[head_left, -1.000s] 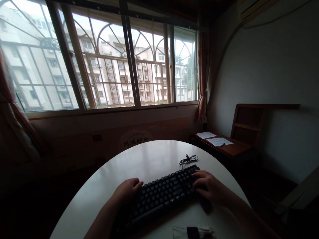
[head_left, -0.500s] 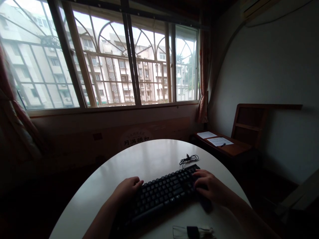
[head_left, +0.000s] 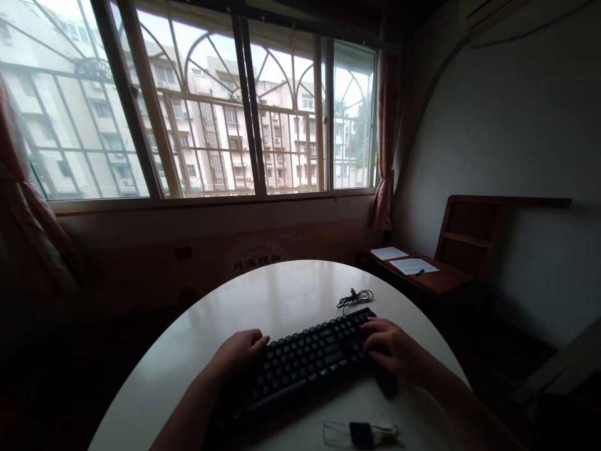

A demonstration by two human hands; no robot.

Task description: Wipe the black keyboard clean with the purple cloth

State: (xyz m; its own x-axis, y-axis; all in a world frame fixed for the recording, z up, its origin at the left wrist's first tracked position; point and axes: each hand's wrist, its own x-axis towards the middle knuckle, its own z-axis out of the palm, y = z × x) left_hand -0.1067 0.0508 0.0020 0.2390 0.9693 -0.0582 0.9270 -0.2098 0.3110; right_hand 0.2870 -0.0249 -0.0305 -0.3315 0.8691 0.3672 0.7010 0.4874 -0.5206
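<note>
A black keyboard lies slanted on the white round table, its right end farther from me. My left hand is closed round the keyboard's left end, thumb near the top edge of the keys. At the other end, my right hand grips the right side, its fingers curled over the edge keys. A dark shape shows below the right palm, too dim to name. Just beyond the keyboard lies a bundled black cable. Nearest me is a small tool with a black middle and thin wire loops.
The white round table curves away to both sides. At the right, a brown wooden bench bears paper sheets and a pen. Barred windows and a curtain stand beyond.
The view has tilted slightly, so the wire tool shows a little more. Both hands and the keyboard stay nearly as they were.
</note>
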